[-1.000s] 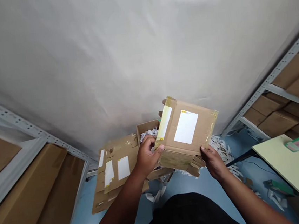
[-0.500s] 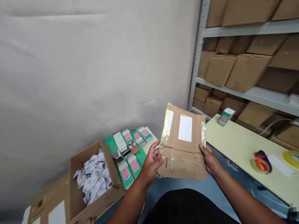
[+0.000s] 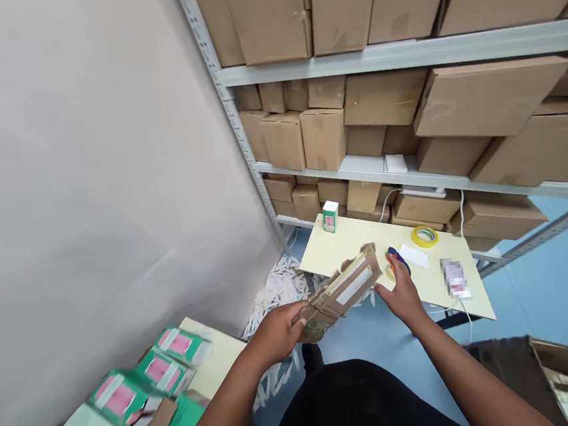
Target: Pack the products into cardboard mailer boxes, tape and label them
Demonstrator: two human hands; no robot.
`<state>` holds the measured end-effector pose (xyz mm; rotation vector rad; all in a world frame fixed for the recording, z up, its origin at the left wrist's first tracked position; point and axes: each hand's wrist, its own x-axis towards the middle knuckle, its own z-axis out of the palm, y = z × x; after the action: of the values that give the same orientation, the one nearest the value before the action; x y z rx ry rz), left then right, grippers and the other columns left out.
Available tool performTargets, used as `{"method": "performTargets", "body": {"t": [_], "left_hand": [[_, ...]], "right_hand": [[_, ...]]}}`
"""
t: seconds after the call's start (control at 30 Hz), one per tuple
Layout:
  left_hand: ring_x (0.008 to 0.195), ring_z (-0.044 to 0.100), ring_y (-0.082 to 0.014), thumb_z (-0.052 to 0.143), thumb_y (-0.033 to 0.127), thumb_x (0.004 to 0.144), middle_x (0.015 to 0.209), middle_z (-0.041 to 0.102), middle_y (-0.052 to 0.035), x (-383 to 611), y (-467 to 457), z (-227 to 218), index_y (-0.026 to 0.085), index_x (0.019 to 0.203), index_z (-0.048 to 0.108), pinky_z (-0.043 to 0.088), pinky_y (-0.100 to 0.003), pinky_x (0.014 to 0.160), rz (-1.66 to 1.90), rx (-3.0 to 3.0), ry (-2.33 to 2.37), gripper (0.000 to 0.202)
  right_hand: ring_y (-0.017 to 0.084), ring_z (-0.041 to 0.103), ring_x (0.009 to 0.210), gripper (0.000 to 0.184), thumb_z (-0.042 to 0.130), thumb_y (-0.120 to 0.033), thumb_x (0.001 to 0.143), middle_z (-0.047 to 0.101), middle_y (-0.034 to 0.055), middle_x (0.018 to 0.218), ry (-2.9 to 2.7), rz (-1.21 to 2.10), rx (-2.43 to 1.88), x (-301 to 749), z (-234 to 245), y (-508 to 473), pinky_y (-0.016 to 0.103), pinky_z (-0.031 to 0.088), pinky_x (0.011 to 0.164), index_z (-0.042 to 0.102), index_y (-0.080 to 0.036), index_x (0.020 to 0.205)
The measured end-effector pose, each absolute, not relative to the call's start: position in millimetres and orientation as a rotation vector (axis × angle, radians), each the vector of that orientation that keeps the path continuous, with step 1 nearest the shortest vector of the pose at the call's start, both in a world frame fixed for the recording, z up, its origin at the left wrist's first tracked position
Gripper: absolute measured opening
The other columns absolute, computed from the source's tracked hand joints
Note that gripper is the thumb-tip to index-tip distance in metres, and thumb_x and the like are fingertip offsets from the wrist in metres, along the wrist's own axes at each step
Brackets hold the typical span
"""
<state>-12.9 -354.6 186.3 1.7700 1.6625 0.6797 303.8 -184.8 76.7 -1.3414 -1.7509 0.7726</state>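
Observation:
A folded brown cardboard box (image 3: 333, 302) with a white label and tape along its edges hangs tilted in front of me. My left hand (image 3: 278, 333) grips its lower left end, thumb on top. My right hand (image 3: 403, 299) is just beyond its right end, thumb and fingers apart, apparently clear of the cardboard. Close behind those fingers, a blue and orange tape dispenser (image 3: 399, 259) lies on the cream table (image 3: 354, 241), partly covered by the hand. A white paper (image 3: 415, 256) and a yellow tape roll (image 3: 424, 236) lie beside it.
A green and white box (image 3: 330, 216) stands at the table's far left corner. Shelves (image 3: 364, 61) full of cartons rise behind. Several green and pink boxes (image 3: 118, 395) sit at lower left. Shredded paper (image 3: 276, 287) covers floor between the tables. An open carton (image 3: 503, 369) is at lower right.
My view has swung right toward the shelves. The cardboard has turned from facing me to a slanted, edge-on pose. My right hand has let go of it and moved to the tape dispenser's side.

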Motion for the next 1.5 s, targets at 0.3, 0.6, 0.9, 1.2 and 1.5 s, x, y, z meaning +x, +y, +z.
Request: {"method": "performTargets", "body": {"t": [0.3,0.6,0.9,1.2,1.5], "left_hand": [[0.103,0.071,-0.0285,0.067,0.028,0.088,0.112,0.078,-0.0018,-77,-228,160,0.037,0.12,0.076,0.054,-0.039,0.09,0.701,1.884,1.286,0.035],[0.115,0.068,-0.029,0.075,0.051,0.082,0.122,0.073,-0.0123,-83,-97,102,0.019,0.124,0.065,0.05,-0.047,0.106,1.058,1.245,1.223,0.053],[0.126,0.062,-0.0263,0.065,0.029,0.082,0.132,0.068,-0.0082,9,-23,78,0.021,0.124,0.059,0.044,-0.046,0.112,1.069,1.214,1.235,0.044],[0.138,0.053,-0.0283,0.054,0.041,0.093,0.147,0.06,-0.0086,62,5,69,0.021,0.139,0.059,0.038,-0.045,0.117,1.201,1.089,1.465,0.05],[0.136,0.055,-0.0272,0.063,0.055,0.092,0.155,0.051,-0.0127,31,22,37,0.023,0.151,0.045,0.045,-0.044,0.112,1.049,1.121,1.39,0.069]], "right_hand": [[0.026,0.067,0.087,0.025,0.073,-0.024,0.063,0.074,0.0004,0.084,-1.131,1.159,-1.259,273,74,-122,0.042,0.054,0.089,0.072,-0.023,0.088],[0.026,0.068,0.091,0.026,0.069,-0.026,0.063,0.078,0.001,0.088,-0.673,0.969,-1.383,280,67,-88,0.039,0.052,0.089,0.073,-0.022,0.088],[0.028,0.067,0.102,0.041,0.066,-0.027,0.072,0.076,0.0017,0.107,-1.033,1.159,-1.414,327,43,-39,0.038,0.052,0.092,0.068,-0.024,0.112],[0.027,0.06,0.124,0.052,0.064,-0.059,0.087,0.066,0.0052,0.132,-1.11,1.362,-1.258,361,34,5,0.04,0.049,0.105,0.061,-0.029,0.129],[0.019,0.056,0.073,0.041,0.062,-0.068,0.086,0.059,-0.0035,0.075,-1.016,1.34,-1.491,331,23,10,0.031,0.049,0.071,0.056,-0.028,0.081]]}}
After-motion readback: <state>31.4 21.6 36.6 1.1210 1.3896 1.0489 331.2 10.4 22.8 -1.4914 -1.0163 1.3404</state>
